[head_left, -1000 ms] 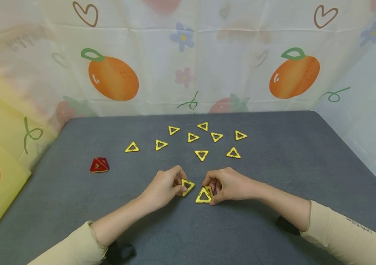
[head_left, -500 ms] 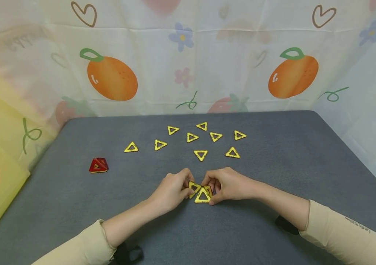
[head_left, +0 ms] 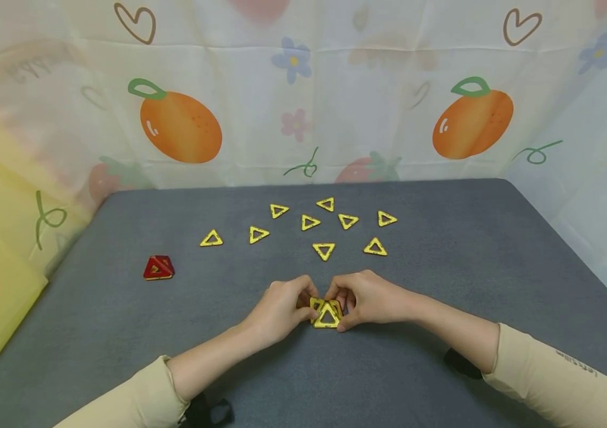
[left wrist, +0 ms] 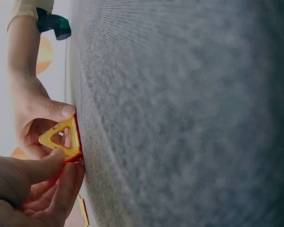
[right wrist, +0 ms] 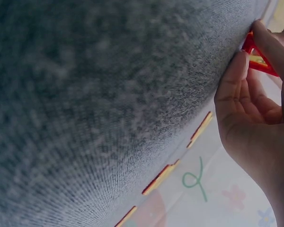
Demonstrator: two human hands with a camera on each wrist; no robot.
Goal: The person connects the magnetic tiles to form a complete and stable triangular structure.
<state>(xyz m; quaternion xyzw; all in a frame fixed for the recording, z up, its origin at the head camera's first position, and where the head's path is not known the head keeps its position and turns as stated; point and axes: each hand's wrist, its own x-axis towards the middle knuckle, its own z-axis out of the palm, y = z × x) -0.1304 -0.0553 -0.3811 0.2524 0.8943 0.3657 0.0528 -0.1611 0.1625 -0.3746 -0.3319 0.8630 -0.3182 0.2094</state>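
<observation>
Three triangular magnetic tiles, yellow on the faces toward me, lean together at the middle front of the table: a front tile [head_left: 327, 325], a left tile [head_left: 313, 302] and a right tile [head_left: 338, 307]. My left hand [head_left: 280, 306] pinches the left tile between thumb and fingers, against the front one. From the other side my right hand [head_left: 375, 298] grips the right tile. Yellow faces with red edges show on the joined tiles [left wrist: 74, 142] in the left wrist view. The right wrist view shows a red side [right wrist: 262, 67] between the fingers; the back is partly hidden.
Several loose yellow triangular tiles [head_left: 324, 245] lie flat across the far half of the grey table [head_left: 442, 238]. A small red pyramid of tiles [head_left: 157, 272] stands at the left. A printed curtain [head_left: 378, 119] hangs behind the table.
My left hand has moved right with its tile, closing the gap until the tile meets the front one. My right hand has stayed in place, holding its tile.
</observation>
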